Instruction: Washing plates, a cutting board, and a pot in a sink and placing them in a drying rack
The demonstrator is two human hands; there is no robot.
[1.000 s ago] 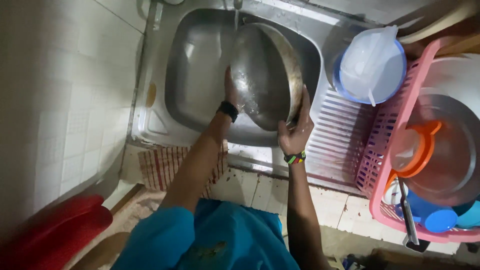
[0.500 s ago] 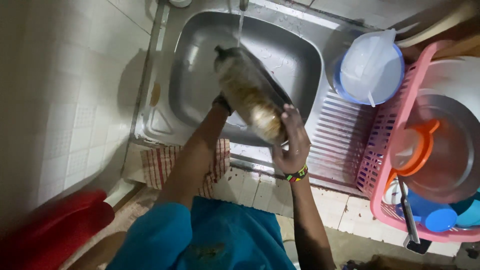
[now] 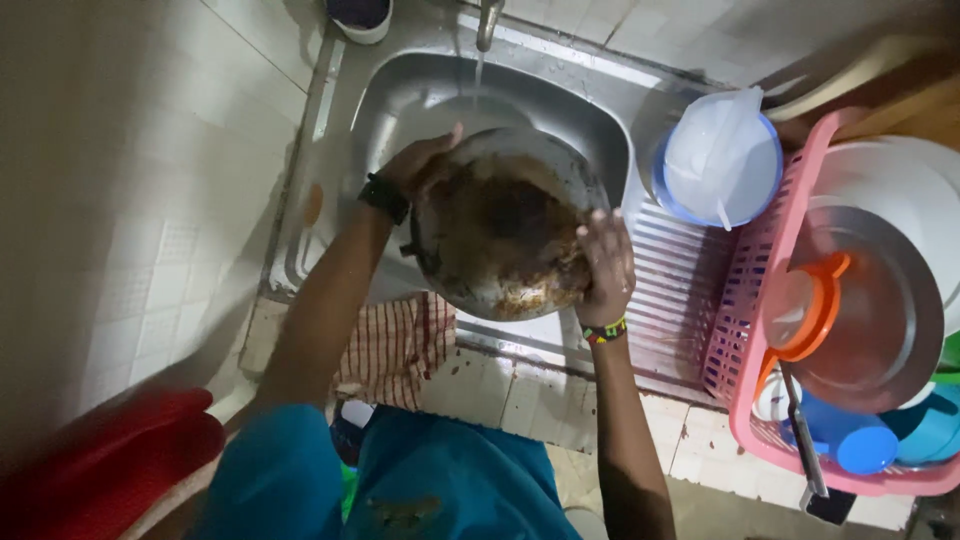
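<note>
A round metal pan with a scorched brown underside is held over the steel sink, its bottom turned up toward the camera. My left hand grips the pan's far left rim; a black band sits on that wrist. My right hand clasps the pan's right edge, and a beaded bracelet circles that wrist. A thin stream of water falls from the tap behind the pan.
A clear jug in a blue bowl stands on the ribbed drainboard. A pink dish rack at the right holds a steel plate, an orange strainer and blue cups. A red-striped cloth hangs over the counter edge. A red object lies at lower left.
The pan has been turned over: a second ago its shiny inside faced up, then it stood on edge, and now its burnt underside faces the camera.
</note>
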